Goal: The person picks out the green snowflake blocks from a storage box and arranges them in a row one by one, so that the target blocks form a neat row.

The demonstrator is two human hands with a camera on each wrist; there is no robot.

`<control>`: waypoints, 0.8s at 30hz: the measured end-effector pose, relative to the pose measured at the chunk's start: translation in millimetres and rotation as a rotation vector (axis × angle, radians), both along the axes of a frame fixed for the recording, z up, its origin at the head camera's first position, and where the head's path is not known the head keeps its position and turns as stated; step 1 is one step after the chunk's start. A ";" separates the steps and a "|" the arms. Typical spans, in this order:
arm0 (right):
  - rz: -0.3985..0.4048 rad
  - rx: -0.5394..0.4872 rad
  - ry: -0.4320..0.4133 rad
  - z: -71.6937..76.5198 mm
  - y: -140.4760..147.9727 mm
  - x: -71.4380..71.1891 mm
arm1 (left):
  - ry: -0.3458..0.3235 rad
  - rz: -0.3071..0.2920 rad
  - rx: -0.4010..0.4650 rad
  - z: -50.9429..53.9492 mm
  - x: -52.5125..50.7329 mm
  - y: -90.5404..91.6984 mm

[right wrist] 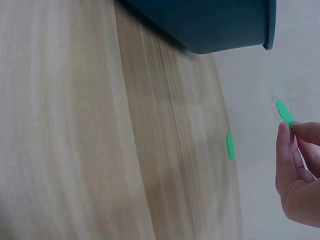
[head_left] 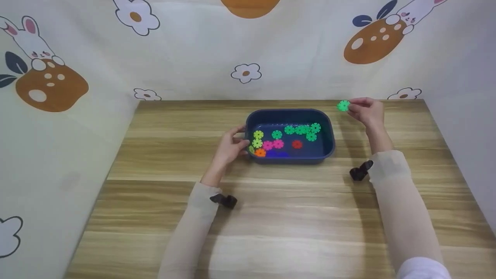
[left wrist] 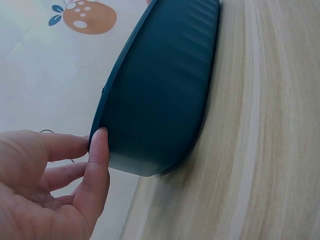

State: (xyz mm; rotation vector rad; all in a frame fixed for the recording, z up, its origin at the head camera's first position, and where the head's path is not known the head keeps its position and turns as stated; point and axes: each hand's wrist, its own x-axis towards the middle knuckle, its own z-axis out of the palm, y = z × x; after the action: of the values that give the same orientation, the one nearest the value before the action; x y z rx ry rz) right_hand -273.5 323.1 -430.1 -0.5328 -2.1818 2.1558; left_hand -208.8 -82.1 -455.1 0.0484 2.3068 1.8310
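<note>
Between the thumb and fingers of my right hand [head_left: 367, 112] is a green snowflake disc [head_left: 343, 105], held above the table to the right of a dark blue bin [head_left: 290, 160]. The right wrist view shows that disc [right wrist: 283, 112] edge-on at the fingertips. My left hand [head_left: 229, 146] pinches the left end of the bin's rim, as its thumb [left wrist: 100, 150] shows in the left wrist view. Inside the bin lie several green discs [head_left: 290, 130], yellow discs [head_left: 258, 134], pink discs [head_left: 278, 144], a red disc [head_left: 297, 144], an orange disc [head_left: 260, 152] and blue discs [head_left: 283, 154].
Another green disc [right wrist: 230, 146] lies on the table near its back edge in the right wrist view. The bin stands toward the back of the wood-grain table [head_left: 286, 217]. A patterned cloth [head_left: 193, 58] rises behind the table and along its sides.
</note>
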 end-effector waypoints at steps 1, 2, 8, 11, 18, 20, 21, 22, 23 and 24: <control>-0.002 0.005 -0.005 -0.6 0.3 0.0 | 0.002 0.001 -0.003 -0.3 -0.1 0.1; -0.004 0.007 -0.008 -1.7 1.0 -0.4 | 0.005 0.002 -0.003 -0.5 -0.1 0.1; -0.016 0.035 -0.024 -9.3 4.4 -2.1 | 0.006 0.013 0.000 -0.5 0.6 0.3; -0.024 0.085 -0.029 -12.7 6.0 -1.6 | 0.006 0.015 0.003 -0.4 1.2 0.4; -0.039 0.103 -0.051 -18.1 8.3 -2.6 | 0.019 0.013 0.000 -0.3 1.4 0.4; -0.045 0.110 -0.071 -19.9 9.0 -4.2 | 0.019 0.012 -0.001 -0.8 1.0 0.3; -0.044 0.120 -0.086 -20.6 9.6 -4.9 | 0.017 0.012 0.000 -1.1 0.8 0.4; -0.045 0.126 -0.101 -21.5 10.1 -5.5 | 0.017 0.011 -0.001 -1.5 0.4 0.4; -0.045 0.129 -0.116 -22.2 10.5 -6.0 | 0.015 0.010 -0.002 -1.5 0.4 0.5; -0.044 0.126 -0.131 -23.1 11.0 -6.5 | 0.013 0.009 -0.002 -1.7 0.4 0.6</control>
State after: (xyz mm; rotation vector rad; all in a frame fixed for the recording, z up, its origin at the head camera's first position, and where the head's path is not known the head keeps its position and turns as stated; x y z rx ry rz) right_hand -280.0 334.1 -453.3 -0.7261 -2.3288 1.9985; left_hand -208.4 -81.6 -456.9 0.0496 2.3216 1.8383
